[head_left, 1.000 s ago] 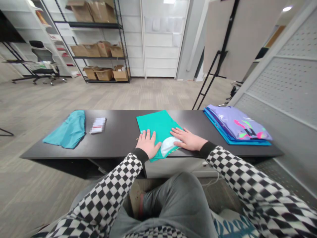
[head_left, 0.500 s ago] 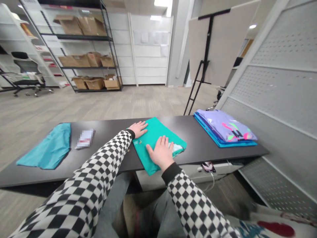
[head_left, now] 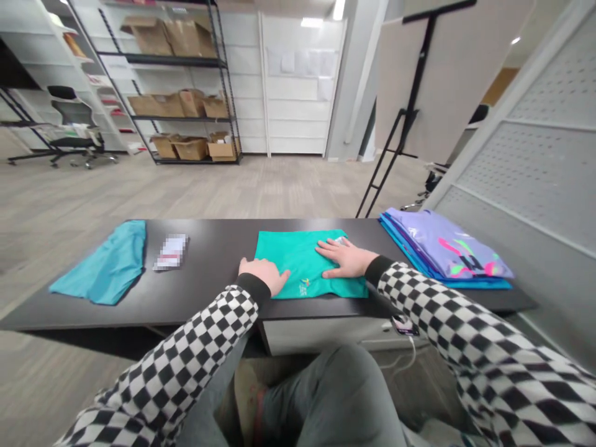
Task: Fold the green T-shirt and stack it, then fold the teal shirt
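Observation:
A folded teal-green garment (head_left: 293, 264), probably a T-shirt, lies flat on the dark table with its edges roughly square to the table's edge. A small printed logo shows near its front edge. My left hand (head_left: 264, 275) rests on its left side, thumb stretched out over the cloth and the fingertips partly out of sight. Spread flat on the right part of the cloth is my right hand (head_left: 343, 257), with a small whitish patch showing behind it.
On the dark table (head_left: 205, 248) lie a blue-teal cloth piece (head_left: 107, 264) and a blurred small packet (head_left: 171, 252) at left. A stack of folded garments (head_left: 447, 248), lilac on top, sits at right. Below the front edge are a phone (head_left: 405, 325) and a white cable.
The garment has turned from a slanted position to lie square with the table. My right hand moved right and away from me; my left hand came nearer to the front edge.

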A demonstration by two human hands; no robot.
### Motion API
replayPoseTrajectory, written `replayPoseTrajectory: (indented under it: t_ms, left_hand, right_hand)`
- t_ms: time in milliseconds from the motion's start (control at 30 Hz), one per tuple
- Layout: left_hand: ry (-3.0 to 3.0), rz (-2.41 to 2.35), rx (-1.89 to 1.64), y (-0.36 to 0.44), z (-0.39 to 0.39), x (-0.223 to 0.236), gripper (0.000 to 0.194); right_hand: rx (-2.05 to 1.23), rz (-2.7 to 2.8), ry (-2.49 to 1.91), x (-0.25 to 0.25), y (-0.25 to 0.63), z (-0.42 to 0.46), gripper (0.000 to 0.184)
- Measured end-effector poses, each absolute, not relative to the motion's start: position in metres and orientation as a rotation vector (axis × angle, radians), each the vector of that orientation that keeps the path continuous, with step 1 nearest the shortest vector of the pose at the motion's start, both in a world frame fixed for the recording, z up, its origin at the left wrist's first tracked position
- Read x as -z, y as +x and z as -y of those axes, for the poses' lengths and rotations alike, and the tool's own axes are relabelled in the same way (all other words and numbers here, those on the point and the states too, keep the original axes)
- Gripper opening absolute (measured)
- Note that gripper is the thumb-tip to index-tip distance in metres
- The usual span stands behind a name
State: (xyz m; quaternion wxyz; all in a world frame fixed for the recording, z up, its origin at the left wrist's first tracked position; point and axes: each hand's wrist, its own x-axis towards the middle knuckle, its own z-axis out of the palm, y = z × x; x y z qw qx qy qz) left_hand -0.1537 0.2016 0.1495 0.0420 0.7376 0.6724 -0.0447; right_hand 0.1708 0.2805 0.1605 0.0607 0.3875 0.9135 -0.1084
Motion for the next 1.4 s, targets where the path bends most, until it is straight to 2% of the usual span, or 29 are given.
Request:
replayPoseTrajectory:
  t_ms: [100, 167, 267, 333, 567, 733, 833, 900, 967, 1033, 1100, 1200, 1400]
  left_hand:
    - [2.414, -2.03, 0.026, -0.159, -0.21, -0.17, 0.087]
    - [2.604, -1.865, -0.155, -0.166, -0.231, -0.169, 0.083]
    - [2.644, -1.583, -0.149, -0.178, -0.266, -0.147, 0.082]
    - [2.563, -1.599, -0.075, -0.184, -0.28, -0.129, 0.085]
    - [2.41, -1.909, 0.044, -0.186, -0.256, -0.115, 0.101]
    - [2.234, -2.238, 0.087, -0.166, -0.204, -0.116, 0.111]
    - [2.215, -2.329, 0.127, -0.165, -0.191, -0.125, 0.12]
    - [2.285, -2.282, 0.138, -0.172, -0.201, -0.136, 0.115]
    - [2.422, -2.162, 0.054, -0.184, -0.223, -0.146, 0.099]
    - [2.591, -1.895, -0.047, -0.194, -0.248, -0.149, 0.084]
    - [2.65, -1.637, -0.033, -0.199, -0.267, -0.145, 0.078]
    - [2.584, -1.59, 0.067, -0.199, -0.274, -0.131, 0.079]
    - [2.398, -1.921, 0.007, -0.185, -0.229, -0.115, 0.092]
  right_hand:
    - [0.241, -2.704, 1.36, -0.171, 0.166, -0.279, 0.114]
    - [0.229, -2.687, 1.633, -0.168, 0.144, -0.266, 0.107]
    - [0.277, -2.582, 2.019, -0.147, 0.102, -0.244, 0.099]
    - [0.28, -2.529, 2.101, -0.132, 0.082, -0.234, 0.099]
    - [0.25, -2.679, 1.899, -0.119, 0.094, -0.245, 0.099]
    - [0.248, -2.852, 1.553, -0.135, 0.114, -0.275, 0.085]
    - [0.226, -2.798, 1.633, -0.142, 0.098, -0.264, 0.078]
    - [0.198, -2.743, 1.855, -0.141, 0.073, -0.239, 0.076]
    - [0.216, -2.716, 2.057, -0.136, 0.044, -0.208, 0.08]
    - [0.284, -2.657, 2.212, -0.129, 0.018, -0.181, 0.085]
    - [0.339, -2.62, 2.268, -0.124, 0.003, -0.165, 0.09]
    - [0.369, -2.641, 2.183, -0.122, 0.003, -0.161, 0.095]
    - [0.311, -2.754, 1.818, -0.124, 0.047, -0.186, 0.099]
